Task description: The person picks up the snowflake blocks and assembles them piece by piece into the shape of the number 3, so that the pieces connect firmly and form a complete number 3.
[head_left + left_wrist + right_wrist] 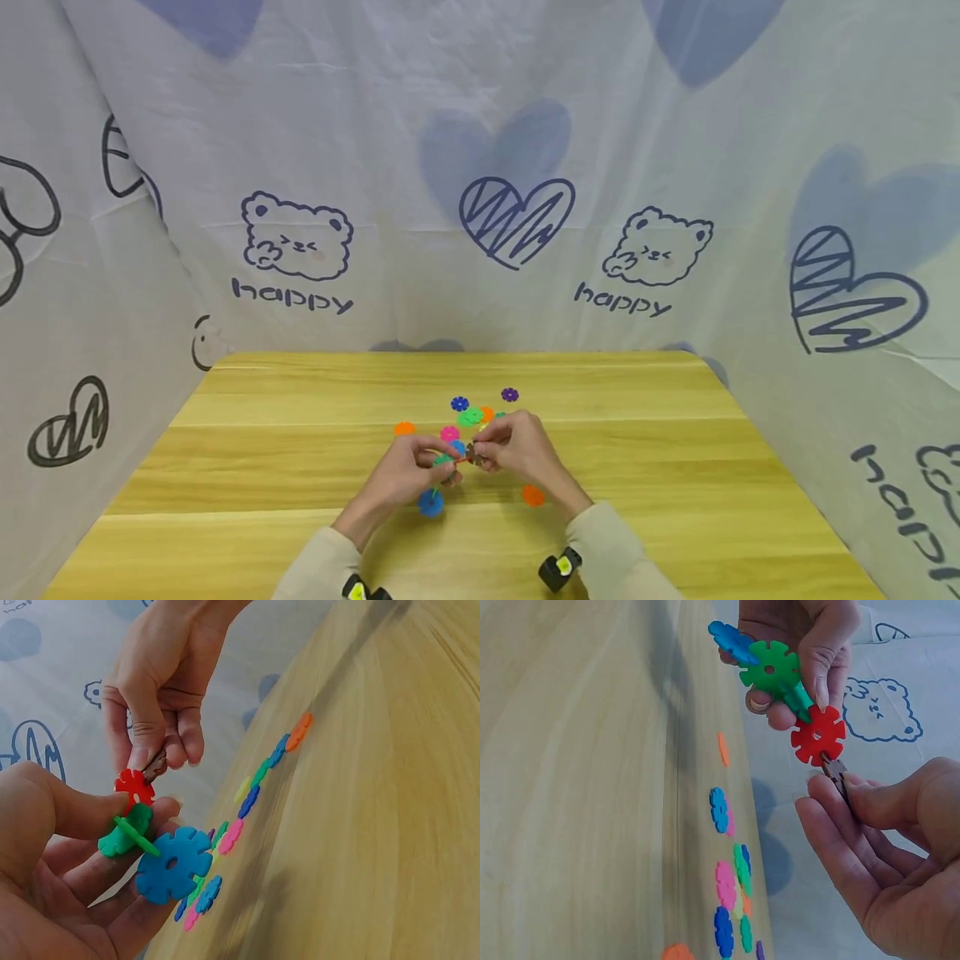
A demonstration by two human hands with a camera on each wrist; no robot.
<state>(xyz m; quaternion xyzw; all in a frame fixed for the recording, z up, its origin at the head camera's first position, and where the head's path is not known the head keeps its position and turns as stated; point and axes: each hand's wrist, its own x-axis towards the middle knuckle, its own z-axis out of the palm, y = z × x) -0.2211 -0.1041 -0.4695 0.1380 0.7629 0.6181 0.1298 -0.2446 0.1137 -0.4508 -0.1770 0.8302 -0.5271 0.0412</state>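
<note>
My left hand (408, 473) pinches a short chain of notched plastic discs above the table. In the left wrist view the chain runs from a blue disc (174, 865) through green discs (127, 832) to a red disc (135, 787). Thumb and fingers of my right hand (517, 450) pinch a brown disc (837, 777), seen nearly edge-on in the right wrist view. The brown disc meets the edge of the red disc (817, 736), at a slot. How deep it sits in that slot I cannot tell.
Loose flower-shaped discs lie on the wooden table (637, 433) beyond the hands, among them a purple one (510, 394), a dark blue one (460, 403) and a pink one (449, 433). An orange disc (533, 496) lies beside the right wrist. Printed cloth (405, 292) hangs behind the table.
</note>
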